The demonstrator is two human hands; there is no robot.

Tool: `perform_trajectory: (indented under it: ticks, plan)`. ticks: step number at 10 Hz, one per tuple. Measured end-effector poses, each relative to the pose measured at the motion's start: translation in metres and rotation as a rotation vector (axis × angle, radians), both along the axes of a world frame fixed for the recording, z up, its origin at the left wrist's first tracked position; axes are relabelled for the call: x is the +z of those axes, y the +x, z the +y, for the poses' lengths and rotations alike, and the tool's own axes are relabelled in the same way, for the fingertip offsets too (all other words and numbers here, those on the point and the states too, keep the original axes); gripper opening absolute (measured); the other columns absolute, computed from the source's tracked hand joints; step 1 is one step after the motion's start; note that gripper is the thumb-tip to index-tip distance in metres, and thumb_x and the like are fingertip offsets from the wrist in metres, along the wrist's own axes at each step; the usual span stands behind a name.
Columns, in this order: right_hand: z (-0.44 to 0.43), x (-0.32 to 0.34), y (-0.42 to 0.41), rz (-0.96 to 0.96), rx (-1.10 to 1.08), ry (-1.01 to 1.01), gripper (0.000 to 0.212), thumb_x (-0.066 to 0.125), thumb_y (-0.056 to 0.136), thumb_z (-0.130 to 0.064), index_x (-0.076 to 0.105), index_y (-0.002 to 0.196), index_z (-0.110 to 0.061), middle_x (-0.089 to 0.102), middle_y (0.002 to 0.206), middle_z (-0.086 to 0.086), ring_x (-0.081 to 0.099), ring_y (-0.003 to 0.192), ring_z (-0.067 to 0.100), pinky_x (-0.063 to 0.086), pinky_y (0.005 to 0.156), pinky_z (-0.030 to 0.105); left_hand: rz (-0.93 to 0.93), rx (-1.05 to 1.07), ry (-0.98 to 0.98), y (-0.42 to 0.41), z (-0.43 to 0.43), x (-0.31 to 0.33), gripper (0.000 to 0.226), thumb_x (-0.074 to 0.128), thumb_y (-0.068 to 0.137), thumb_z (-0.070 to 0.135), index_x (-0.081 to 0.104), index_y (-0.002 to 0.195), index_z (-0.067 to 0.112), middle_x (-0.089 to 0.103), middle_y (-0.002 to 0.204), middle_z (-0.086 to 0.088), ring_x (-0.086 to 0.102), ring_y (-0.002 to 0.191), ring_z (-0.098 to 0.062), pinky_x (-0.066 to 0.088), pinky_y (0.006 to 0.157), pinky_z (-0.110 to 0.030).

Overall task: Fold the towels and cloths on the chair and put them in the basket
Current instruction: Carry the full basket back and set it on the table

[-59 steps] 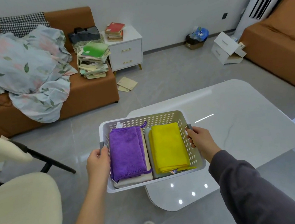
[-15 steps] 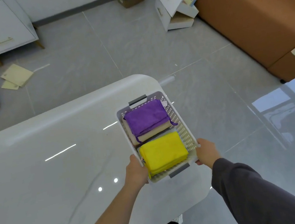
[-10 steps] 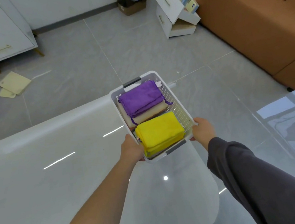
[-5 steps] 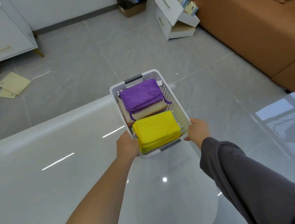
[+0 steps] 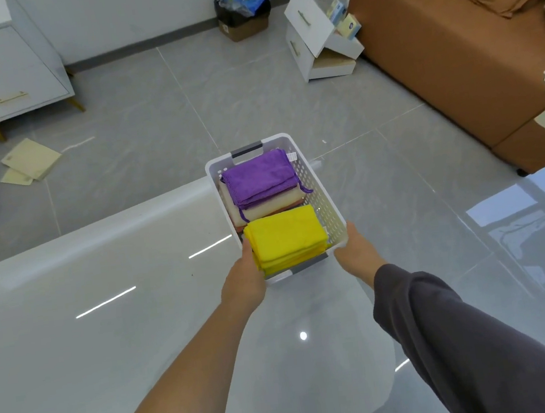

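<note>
The left hand and right hand clamp their fingers on the white perforated plastic basket's near corners. Its far end overhangs the glossy white table — released there, it could tip off.

Beyond my glossy white surface, tan papers lie on the floor to the left, by a white drawer cabinet. Farther beyond it sit a cardboard box, a tilted white nightstand and, rightward, a brown sofa.

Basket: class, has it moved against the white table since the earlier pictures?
Yes. The basket has gone forward: its far end, then inside the table's far edge, now juts past it.
</note>
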State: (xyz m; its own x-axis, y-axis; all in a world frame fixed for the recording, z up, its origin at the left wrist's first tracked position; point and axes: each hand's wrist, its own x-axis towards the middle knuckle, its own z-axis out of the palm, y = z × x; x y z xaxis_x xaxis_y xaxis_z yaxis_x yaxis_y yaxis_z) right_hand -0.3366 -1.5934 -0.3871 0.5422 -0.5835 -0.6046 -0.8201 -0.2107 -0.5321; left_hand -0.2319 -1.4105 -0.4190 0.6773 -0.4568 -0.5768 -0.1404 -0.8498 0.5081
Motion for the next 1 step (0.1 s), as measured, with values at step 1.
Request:
perform_trajectory:
  ticks: [1]
  plan:
    - [0.0176, 0.0284, -0.0093, 0.025, 0.077, 0.02, 0.055, 0.044, 0.095, -0.009, 0.025, 0.148, -0.012, 0.041, 0.143, 0.017, 0.043, 0.127, 0.032, 0.036, 0.094, 0.028, 0.033, -0.076, 0.002, -0.0046, 0.0056, 0.0151, 0.072, 0.046, 0.097, 0.02, -0.001, 0.151, 0.021, 0.044, 0.139, -0.018, 0.048, 0.121, -0.033, 0.042, 0.098, -0.041]
